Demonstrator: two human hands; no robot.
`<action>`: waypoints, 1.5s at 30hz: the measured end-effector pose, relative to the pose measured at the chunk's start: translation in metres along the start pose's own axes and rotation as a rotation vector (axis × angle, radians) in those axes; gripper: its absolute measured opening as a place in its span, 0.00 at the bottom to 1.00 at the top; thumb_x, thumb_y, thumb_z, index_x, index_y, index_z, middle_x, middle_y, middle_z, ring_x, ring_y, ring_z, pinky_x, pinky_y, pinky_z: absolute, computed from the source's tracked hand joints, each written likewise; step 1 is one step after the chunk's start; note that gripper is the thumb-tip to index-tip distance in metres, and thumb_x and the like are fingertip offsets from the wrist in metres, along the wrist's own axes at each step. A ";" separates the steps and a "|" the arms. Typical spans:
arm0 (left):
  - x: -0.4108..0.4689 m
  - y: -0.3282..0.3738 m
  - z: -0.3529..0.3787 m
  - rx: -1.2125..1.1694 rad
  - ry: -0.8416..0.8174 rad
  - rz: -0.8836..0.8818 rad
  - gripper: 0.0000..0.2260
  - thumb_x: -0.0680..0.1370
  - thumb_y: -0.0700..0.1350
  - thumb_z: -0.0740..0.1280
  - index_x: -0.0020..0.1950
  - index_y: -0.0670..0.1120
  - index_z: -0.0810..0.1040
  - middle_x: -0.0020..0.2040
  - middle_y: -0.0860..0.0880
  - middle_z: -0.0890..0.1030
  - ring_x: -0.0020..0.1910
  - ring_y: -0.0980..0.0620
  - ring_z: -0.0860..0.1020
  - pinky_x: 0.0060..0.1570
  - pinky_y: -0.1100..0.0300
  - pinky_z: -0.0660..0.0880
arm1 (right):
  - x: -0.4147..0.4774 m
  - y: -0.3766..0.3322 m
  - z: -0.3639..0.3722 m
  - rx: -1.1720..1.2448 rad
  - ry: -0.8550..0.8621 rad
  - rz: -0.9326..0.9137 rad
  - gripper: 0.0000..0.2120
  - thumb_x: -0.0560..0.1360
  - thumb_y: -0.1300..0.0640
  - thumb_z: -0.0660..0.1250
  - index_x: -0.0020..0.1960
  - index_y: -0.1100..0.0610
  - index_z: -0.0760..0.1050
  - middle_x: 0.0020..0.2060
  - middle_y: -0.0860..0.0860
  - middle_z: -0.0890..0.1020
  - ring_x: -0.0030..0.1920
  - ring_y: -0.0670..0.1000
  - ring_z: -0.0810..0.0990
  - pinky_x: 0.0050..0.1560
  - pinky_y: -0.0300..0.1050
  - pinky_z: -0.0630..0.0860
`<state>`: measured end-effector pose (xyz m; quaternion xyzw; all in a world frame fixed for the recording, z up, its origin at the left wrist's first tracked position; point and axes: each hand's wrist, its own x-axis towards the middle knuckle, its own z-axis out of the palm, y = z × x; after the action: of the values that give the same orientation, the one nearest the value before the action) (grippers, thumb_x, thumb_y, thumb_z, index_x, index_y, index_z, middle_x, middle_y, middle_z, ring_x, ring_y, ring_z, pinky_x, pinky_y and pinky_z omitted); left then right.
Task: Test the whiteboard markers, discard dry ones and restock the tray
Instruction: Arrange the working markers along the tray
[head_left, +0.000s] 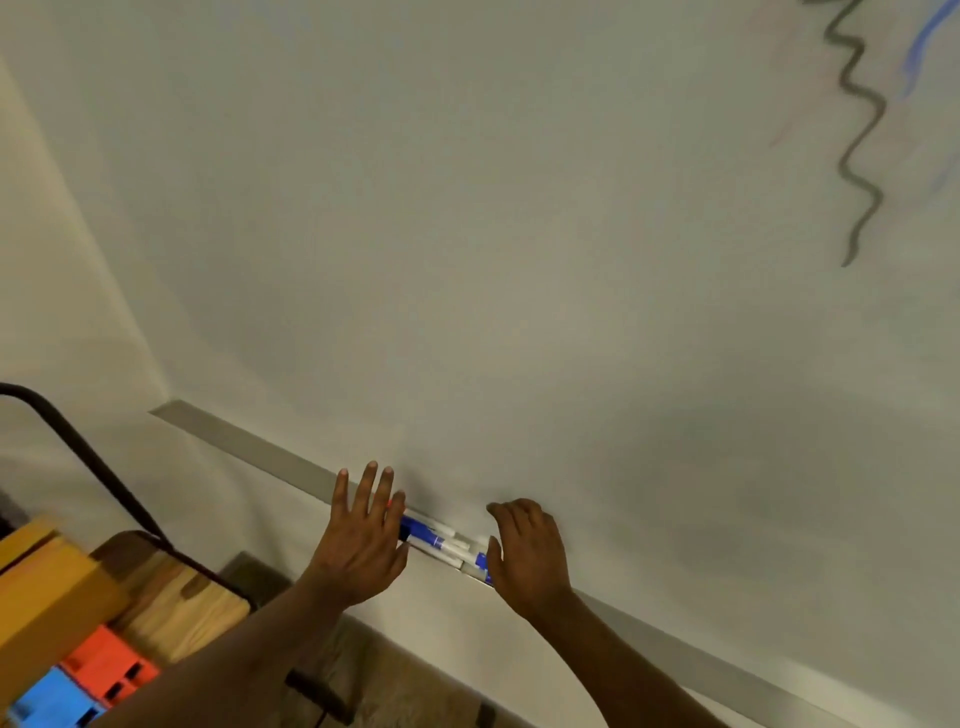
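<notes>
Yellow wooden block: one, far left. Blue plastic brick, one, and red plastic brick, one, just beside it at the near edge.

Wooden stool: one, black-framed, right of the bricks.

Marker tray: one grey ledge along the foot of the whiteboard, running far-left to near-right.

Left hand: flat, fingers straight and spread, gripping nothing. Laid over the left end of the bunch, probably as a stop to square it up.

Whiteboard markers: bunched lengthwise in the tray between both hands. White barrels, blue caps, a trace of red. At least three; exact count not tellable.

Right hand: fingers curled over the bunch's right end; gripping or only nudging, not tellable.

Dark squiggle, one, and blue stroke, one: upper right, likely test marks.
</notes>
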<state>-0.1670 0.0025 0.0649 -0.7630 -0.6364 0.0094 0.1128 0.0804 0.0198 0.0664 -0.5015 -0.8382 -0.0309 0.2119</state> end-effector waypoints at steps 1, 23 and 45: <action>0.005 -0.001 0.004 0.003 -0.011 -0.010 0.36 0.77 0.63 0.42 0.65 0.39 0.75 0.70 0.33 0.66 0.75 0.36 0.42 0.68 0.30 0.49 | 0.004 0.002 0.007 -0.001 -0.010 -0.021 0.19 0.67 0.52 0.72 0.57 0.54 0.77 0.50 0.49 0.82 0.52 0.53 0.80 0.52 0.47 0.77; 0.044 0.000 0.093 -0.218 -0.330 -0.083 0.41 0.74 0.71 0.48 0.64 0.37 0.74 0.62 0.35 0.76 0.58 0.34 0.77 0.56 0.32 0.70 | 0.014 -0.016 0.111 -0.080 -0.251 0.000 0.23 0.59 0.56 0.80 0.53 0.55 0.80 0.44 0.51 0.83 0.41 0.52 0.82 0.42 0.46 0.78; 0.073 -0.006 0.136 -0.429 -0.106 0.230 0.21 0.66 0.54 0.77 0.51 0.43 0.79 0.46 0.44 0.78 0.44 0.48 0.77 0.44 0.56 0.78 | 0.027 -0.019 0.123 -0.143 -0.378 0.163 0.20 0.54 0.56 0.82 0.43 0.57 0.81 0.38 0.53 0.81 0.40 0.54 0.80 0.33 0.45 0.79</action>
<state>-0.1806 0.0960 -0.0575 -0.8353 -0.5378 -0.0731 -0.0871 0.0136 0.0656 -0.0318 -0.5784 -0.8153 0.0214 0.0166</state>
